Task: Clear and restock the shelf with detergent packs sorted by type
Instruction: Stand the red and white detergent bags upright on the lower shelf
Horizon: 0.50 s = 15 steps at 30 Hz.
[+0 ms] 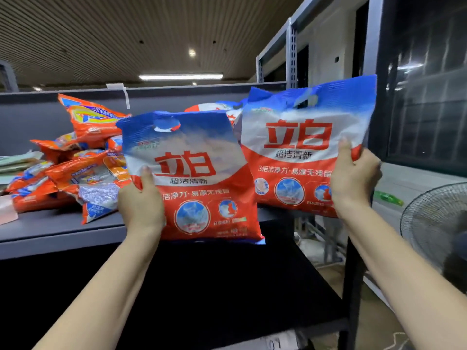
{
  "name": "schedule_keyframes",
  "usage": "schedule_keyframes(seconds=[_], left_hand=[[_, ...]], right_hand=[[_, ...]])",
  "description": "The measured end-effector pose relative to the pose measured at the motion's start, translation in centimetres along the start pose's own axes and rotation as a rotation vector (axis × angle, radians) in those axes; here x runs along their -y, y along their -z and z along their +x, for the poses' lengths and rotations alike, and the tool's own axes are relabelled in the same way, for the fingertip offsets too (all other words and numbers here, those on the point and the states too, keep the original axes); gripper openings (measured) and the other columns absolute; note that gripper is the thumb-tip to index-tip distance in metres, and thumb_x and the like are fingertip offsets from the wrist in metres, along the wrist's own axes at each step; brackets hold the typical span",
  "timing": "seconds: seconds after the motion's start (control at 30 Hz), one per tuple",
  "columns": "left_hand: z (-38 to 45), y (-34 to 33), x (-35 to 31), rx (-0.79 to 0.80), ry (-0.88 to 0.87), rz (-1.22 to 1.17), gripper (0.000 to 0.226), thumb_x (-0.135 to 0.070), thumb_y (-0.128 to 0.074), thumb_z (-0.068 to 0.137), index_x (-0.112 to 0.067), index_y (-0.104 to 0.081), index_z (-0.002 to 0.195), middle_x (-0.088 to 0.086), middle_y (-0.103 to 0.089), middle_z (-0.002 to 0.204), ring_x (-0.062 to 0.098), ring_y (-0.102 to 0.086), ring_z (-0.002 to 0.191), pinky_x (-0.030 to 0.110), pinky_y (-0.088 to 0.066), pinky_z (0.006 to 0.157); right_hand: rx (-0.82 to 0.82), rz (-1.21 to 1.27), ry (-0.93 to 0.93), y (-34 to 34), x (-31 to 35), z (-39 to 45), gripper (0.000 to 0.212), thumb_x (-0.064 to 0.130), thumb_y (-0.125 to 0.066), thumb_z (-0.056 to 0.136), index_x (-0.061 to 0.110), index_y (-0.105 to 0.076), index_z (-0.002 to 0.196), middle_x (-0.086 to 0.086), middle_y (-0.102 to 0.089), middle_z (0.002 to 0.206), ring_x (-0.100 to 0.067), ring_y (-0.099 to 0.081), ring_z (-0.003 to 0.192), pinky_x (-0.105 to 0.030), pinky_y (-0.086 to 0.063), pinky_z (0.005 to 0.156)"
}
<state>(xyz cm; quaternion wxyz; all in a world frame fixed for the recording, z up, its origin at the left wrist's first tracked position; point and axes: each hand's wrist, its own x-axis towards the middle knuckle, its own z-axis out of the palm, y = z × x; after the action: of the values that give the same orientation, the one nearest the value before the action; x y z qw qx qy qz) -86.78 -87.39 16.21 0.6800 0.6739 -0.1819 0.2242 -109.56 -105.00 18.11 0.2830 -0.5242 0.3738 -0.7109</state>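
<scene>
Two blue-white-and-red detergent packs are held up, one gripped in the left hand (pixel 141 205) and one in the right hand (pixel 353 178), while a heap of orange packs (pixel 75 160), too jumbled to count, lies left of the left-hand grip.

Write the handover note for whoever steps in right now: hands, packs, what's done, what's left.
Left hand grips one red, white and blue pack by its left edge. Right hand grips a matching pack by its right edge. Both are held upright in front of the shelf.
Orange packs lie in a loose heap on the shelf's left part; another pack shows behind the held ones.
Done: two matching packs in hand.
Left: set these together, then sort the heap by type.
</scene>
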Motion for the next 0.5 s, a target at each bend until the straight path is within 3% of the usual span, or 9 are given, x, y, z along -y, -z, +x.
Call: schedule_keyframes(seconds=[0.07,0.13,0.27,0.4,0.5], left_hand=[[-1.6,0.7,0.6,0.038,-0.088,-0.017,0.053,-0.042,-0.043,0.097,0.004,-0.066,0.085,0.029,-0.066,0.093,0.039,-0.061,0.091,0.041,-0.042,0.075],[-3.6,1.2,1.3,0.076,-0.139,0.011,0.057,-0.047,-0.040,0.094,0.001,-0.064,0.076,0.026,-0.066,0.082,0.039,-0.063,0.084,0.042,-0.045,0.071],[-8.0,1.9,3.2,0.115,-0.103,0.089,0.053,-0.037,-0.042,0.100,-0.003,-0.053,0.061,0.015,-0.055,0.061,0.029,-0.057,0.067,0.033,-0.034,0.062],[-11.9,2.2,7.1,0.132,0.046,0.127,0.050,-0.038,-0.043,0.099,-0.004,-0.057,0.064,0.007,-0.056,0.059,0.032,-0.061,0.066,0.032,-0.039,0.061],[-14.1,2.5,9.8,0.141,0.155,0.295,0.054,-0.044,-0.038,0.098,0.000,-0.065,0.082,0.018,-0.062,0.076,0.041,-0.061,0.082,0.039,-0.042,0.073]], right_hand=[[-0.034,0.048,-0.017,1.3,-1.2,-0.5,0.044,0.040,-0.050,0.096,0.017,-0.041,0.059,0.006,-0.045,0.059,0.000,-0.044,0.051,-0.019,-0.032,0.046],[-0.020,0.081,-0.046,2.4,-2.7,-0.8,0.048,0.042,-0.053,0.094,0.018,-0.035,0.056,0.005,-0.038,0.055,-0.001,-0.039,0.045,-0.024,-0.033,0.047],[0.181,0.088,-0.028,4.4,-6.4,-2.0,0.048,0.039,-0.057,0.093,0.018,-0.032,0.057,-0.003,-0.038,0.054,-0.001,-0.041,0.042,-0.020,-0.034,0.043],[0.343,-0.003,-0.002,5.6,-11.0,-3.8,0.049,0.038,-0.059,0.093,0.009,-0.042,0.057,-0.013,-0.054,0.054,-0.019,-0.056,0.048,-0.031,-0.045,0.049],[0.456,-0.123,-0.010,5.7,-14.6,-5.2,0.050,0.050,-0.052,0.088,0.010,-0.043,0.058,-0.020,-0.057,0.057,-0.036,-0.058,0.054,-0.043,-0.048,0.055]])
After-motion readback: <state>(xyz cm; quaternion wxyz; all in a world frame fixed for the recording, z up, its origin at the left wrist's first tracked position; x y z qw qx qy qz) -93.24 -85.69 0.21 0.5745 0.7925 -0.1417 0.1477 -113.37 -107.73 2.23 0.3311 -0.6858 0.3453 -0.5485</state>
